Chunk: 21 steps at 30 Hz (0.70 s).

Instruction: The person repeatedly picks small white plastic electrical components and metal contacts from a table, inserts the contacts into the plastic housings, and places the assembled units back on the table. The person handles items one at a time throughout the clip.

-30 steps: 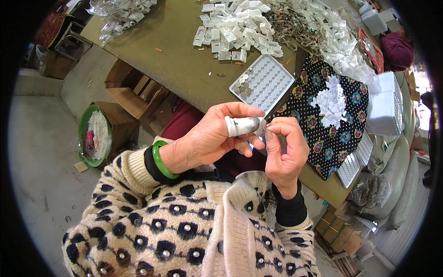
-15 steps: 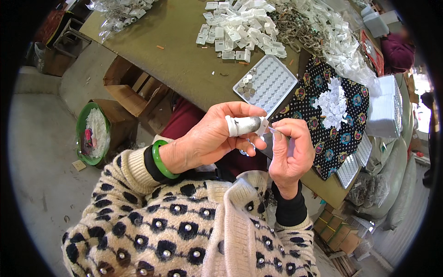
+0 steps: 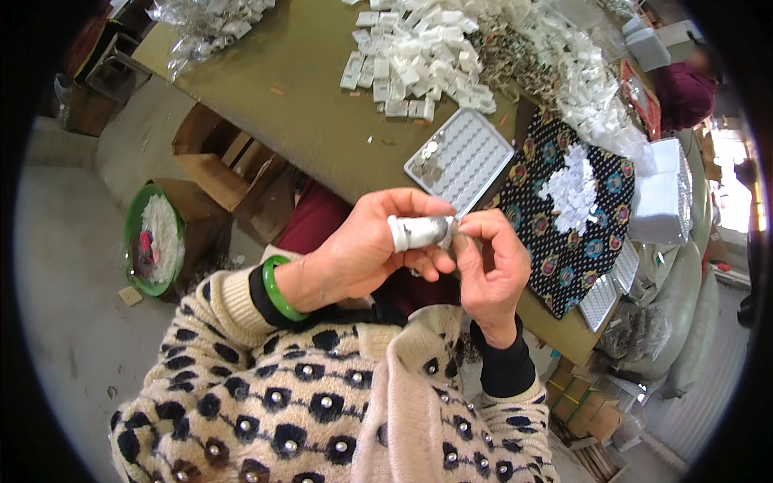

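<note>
Both my hands are together just past the table's near edge. My left hand (image 3: pixel 362 241), palm partly up, has a white sleeve (image 3: pixel 423 232) with a rolled rim and a dark grey smudge, which looks like a finger cot on one finger. At the sleeve's tip the left fingers close on a small pale piece (image 3: pixel 453 229), mostly hidden. My right hand (image 3: pixel 493 262) pinches thumb and forefinger together at that same spot; whatever lies between them is too small to make out. A light grey tray (image 3: pixel 463 161) of small hollows, holding several silvery discs (image 3: pixel 427 163), lies just beyond.
White plastic boxes (image 3: pixel 411 60) are heaped beyond the tray. Right of it, small white pieces (image 3: pixel 572 189) lie on a patterned black cloth (image 3: pixel 535 266). A stack of white trays (image 3: pixel 662 193) stands further right. Cardboard boxes (image 3: pixel 213 173) and a green basin (image 3: pixel 141 270) are at left.
My right hand has moved slightly left, its pinching fingertips now at the sleeve's tip. The small white piece, plainer before, is now mostly covered. The view has shifted a little.
</note>
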Each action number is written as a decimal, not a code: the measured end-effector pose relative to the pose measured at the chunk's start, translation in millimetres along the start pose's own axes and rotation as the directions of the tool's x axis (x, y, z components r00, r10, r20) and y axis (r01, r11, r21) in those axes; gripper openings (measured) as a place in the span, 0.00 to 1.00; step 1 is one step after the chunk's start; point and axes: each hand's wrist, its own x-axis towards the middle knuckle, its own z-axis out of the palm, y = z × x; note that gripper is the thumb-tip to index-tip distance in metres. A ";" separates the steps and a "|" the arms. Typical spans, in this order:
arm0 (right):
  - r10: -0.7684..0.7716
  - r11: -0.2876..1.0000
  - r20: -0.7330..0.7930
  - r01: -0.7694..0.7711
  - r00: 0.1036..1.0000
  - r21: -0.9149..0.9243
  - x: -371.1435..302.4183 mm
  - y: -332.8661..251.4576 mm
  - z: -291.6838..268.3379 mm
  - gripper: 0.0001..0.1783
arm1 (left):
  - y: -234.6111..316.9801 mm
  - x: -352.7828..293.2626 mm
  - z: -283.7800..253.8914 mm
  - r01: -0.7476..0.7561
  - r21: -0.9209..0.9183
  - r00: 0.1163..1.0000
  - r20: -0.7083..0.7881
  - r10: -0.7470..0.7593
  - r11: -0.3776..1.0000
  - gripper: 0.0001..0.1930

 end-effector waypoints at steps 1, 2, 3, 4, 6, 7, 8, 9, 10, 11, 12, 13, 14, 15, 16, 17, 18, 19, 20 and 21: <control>0.005 1.000 0.008 -0.005 1.000 0.015 1.6 -2.0 -2.2 0.05 | 1.9 -0.7 0.0 0.001 -0.005 1.000 0.012 -0.001 1.000 0.14; -0.007 1.000 0.015 0.006 1.000 0.014 3.5 -3.9 -4.0 0.05 | 2.7 -1.5 0.7 0.000 -0.013 1.000 0.002 0.000 1.000 0.13; -0.014 0.999 0.041 0.016 0.999 -0.045 5.0 -6.6 -6.1 0.07 | 3.0 -1.4 1.7 0.004 -0.012 1.000 -0.009 -0.004 1.000 0.12; -0.065 0.993 0.056 0.070 0.996 -0.096 7.3 -8.4 -5.9 0.07 | 3.4 -1.9 2.5 0.001 0.021 1.000 -0.025 0.000 1.000 0.11; -0.165 0.967 0.088 0.178 0.982 -0.184 11.5 -11.5 -2.2 0.10 | 1.9 -2.9 4.5 -0.016 0.087 0.999 -0.047 0.020 0.996 0.10; -0.211 0.950 0.094 0.227 0.973 -0.215 13.4 -13.1 0.3 0.10 | 1.2 -4.2 5.1 -0.044 0.120 0.998 -0.045 0.050 0.992 0.09; -0.245 0.928 0.109 0.265 0.963 -0.261 15.2 -14.2 3.0 0.11 | 1.4 -3.8 4.8 -0.076 0.164 0.996 -0.043 0.084 0.984 0.08; -0.279 0.908 0.111 0.300 0.954 -0.292 17.6 -15.4 4.8 0.12 | 1.8 -3.8 4.2 -0.077 0.219 0.994 -0.065 0.093 0.973 0.08; -0.252 0.908 0.121 0.277 0.960 -0.315 18.6 -17.3 5.3 0.10 | 3.4 -4.1 2.6 -0.091 0.174 0.994 -0.036 0.099 0.980 0.08; -0.181 0.943 0.155 0.216 0.971 -0.252 22.7 -17.4 3.7 0.08 | 6.0 -4.6 0.5 -0.084 0.143 0.996 -0.027 0.089 0.986 0.08; -0.110 0.971 0.194 0.147 0.975 -0.191 27.3 -17.2 -0.9 0.07 | 7.6 -3.9 -1.3 -0.075 0.106 0.996 -0.031 0.078 0.992 0.08; -0.032 0.989 0.237 0.064 0.971 -0.131 32.3 -16.6 -6.4 0.05 | 9.1 -2.9 -3.1 -0.063 0.079 0.998 -0.025 0.065 0.995 0.08; 0.035 0.997 0.271 -0.017 0.962 -0.069 44.5 -11.0 -15.0 0.04 | 10.4 -1.9 -4.9 -0.050 0.046 0.998 -0.031 0.051 0.998 0.09; 0.119 0.992 0.236 -0.108 0.965 -0.060 55.4 -4.3 -20.5 0.02 | 11.6 -0.6 -7.3 -0.057 -0.010 0.998 0.004 0.058 0.998 0.09; 0.120 0.984 0.160 -0.096 0.980 -0.151 69.4 5.5 -24.6 0.01 | 13.9 1.4 -10.0 -0.034 -0.009 0.999 0.008 0.034 0.999 0.09; 0.112 0.966 0.082 -0.089 0.990 -0.241 84.9 17.8 -28.0 0.01 | 15.4 3.1 -12.9 -0.037 0.001 0.999 0.009 0.037 0.999 0.09; 0.083 0.935 0.010 -0.074 0.997 -0.348 101.1 30.8 -30.4 0.02 | 18.0 4.2 -15.7 -0.035 0.008 0.999 0.024 0.035 0.999 0.09; 0.045 0.890 -0.061 -0.068 0.997 -0.450 117.0 45.3 -32.0 0.03 | 19.6 5.5 -18.4 -0.002 0.041 1.000 -0.014 0.003 0.999 0.08; -0.022 0.852 -0.073 -0.019 0.997 -0.523 131.9 59.3 -33.7 0.03 | 20.5 6.0 -20.1 0.024 0.024 0.999 -0.029 -0.023 0.999 0.07; -0.081 0.806 -0.087 0.014 0.993 -0.592 145.0 72.7 -34.5 0.04 | 20.8 6.7 -21.3 -0.009 0.004 1.000 0.010 0.009 1.000 0.07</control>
